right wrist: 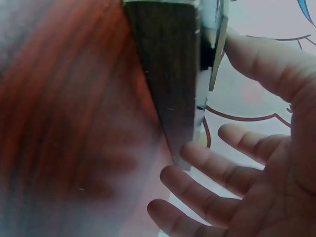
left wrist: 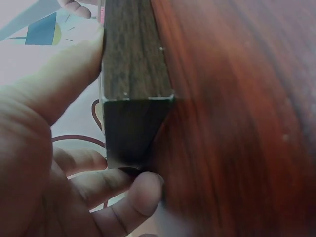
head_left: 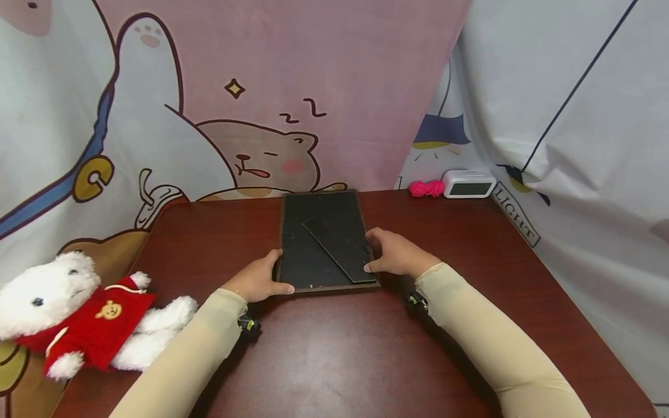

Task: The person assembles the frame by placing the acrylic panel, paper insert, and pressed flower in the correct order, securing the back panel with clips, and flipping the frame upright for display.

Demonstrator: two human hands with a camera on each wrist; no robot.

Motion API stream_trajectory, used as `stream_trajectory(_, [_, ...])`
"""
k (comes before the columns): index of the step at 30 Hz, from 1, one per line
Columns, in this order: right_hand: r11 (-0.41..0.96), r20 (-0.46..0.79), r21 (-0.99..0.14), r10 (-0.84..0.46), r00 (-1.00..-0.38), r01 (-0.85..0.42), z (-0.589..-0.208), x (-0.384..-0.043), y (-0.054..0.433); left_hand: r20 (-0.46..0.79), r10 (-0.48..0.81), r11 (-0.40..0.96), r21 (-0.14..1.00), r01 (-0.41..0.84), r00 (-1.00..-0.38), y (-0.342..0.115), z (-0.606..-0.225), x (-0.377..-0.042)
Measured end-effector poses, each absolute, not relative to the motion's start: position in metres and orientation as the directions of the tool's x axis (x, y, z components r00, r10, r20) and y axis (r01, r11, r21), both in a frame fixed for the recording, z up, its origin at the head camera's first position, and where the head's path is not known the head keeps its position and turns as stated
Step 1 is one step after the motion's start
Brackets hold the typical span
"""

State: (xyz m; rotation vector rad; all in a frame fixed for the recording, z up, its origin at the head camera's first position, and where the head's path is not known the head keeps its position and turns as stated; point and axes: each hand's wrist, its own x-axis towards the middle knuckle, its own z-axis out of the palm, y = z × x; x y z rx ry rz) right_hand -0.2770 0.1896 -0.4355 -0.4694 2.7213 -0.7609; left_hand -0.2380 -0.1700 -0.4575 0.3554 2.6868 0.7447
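A flat dark wooden box (head_left: 308,261) with a black top lies on the table, its thick wood-grain side (left wrist: 136,54) showing in the left wrist view. A narrow black panel (head_left: 340,249) rests slantwise on top, one end near the box's right edge. My left hand (head_left: 259,277) grips the front left corner, thumb along the front edge and fingers at the left side. At the right side, my right hand (head_left: 394,253) has its thumb touching the panel near its end. Its other fingers (right wrist: 217,170) are spread and fairly straight beside the box's wall.
To the left lies a white plush bear (head_left: 47,296) in a red top. A pink yarn bundle (head_left: 427,188) and a white digital clock (head_left: 469,184) stand at the back right of the reddish-brown table (head_left: 334,354). Printed curtains (head_left: 334,87) hang close behind it.
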Motion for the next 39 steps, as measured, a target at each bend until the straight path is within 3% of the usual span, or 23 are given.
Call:
stream_trajectory(22, [0.830,-0.166,-0.505,-0.362,-0.917,-0.237,-0.450,-0.275,0.189,-0.265,0.353,0.885,0.404,0.229,-0.897,-0.163,-0.445,-0.240])
stream_trajectory(33, [0.796,-0.129,-0.541,-0.396,-0.909,-0.270,-0.454,-0.279,0.192,-0.267,0.342,0.928,0.247,0.279,-0.901,-0.156,-0.439,-0.243])
stream_trajectory(39, [0.802,-0.122,-0.540,-0.372,-0.920,-0.253,-0.454,-0.271,0.193,-0.264,0.346,0.921,0.280,0.272,-0.900,-0.157,-0.439,-0.236])
